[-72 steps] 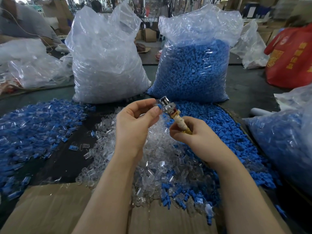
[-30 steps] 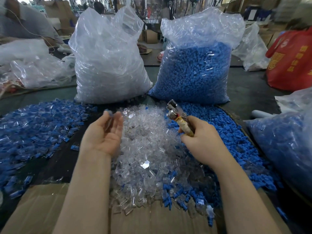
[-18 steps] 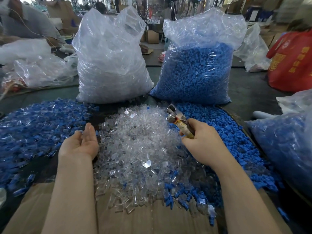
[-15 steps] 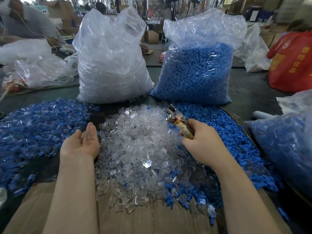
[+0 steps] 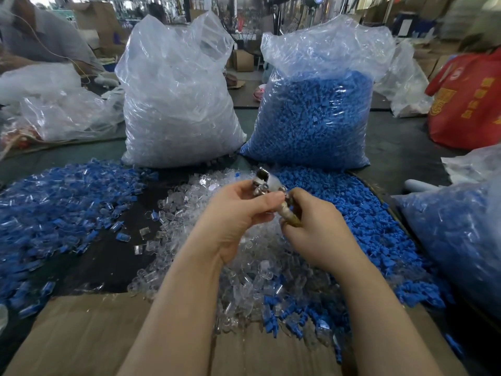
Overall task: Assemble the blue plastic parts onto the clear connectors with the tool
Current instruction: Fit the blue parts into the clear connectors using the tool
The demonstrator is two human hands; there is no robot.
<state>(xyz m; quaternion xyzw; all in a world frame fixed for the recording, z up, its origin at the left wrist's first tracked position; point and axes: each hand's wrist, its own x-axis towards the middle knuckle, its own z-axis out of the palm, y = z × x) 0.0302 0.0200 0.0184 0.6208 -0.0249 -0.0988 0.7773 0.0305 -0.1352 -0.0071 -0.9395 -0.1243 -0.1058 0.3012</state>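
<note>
Gripping a metal-headed tool (image 5: 264, 184) by its yellowish handle, right hand (image 5: 317, 230), left hand (image 5: 235, 213) fingertips pinching at its head, pinched part hidden, glassy clear connectors (image 5: 244, 270) heaped beneath.

- tool (image 5: 262, 183): shiny metal head, centre of the frame
- clear connectors (image 5: 244, 267): glossy see-through plastic
- blue plastic parts (image 5: 352, 213): matt
- two sacks (image 5: 176, 104): crinkled glossy film, upper middle
- cardboard (image 5: 81, 335): matt brown, bottom

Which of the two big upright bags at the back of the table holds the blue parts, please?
The right-hand bag, packed with blue parts; the left-hand bag beside it holds only clear pieces.
</note>
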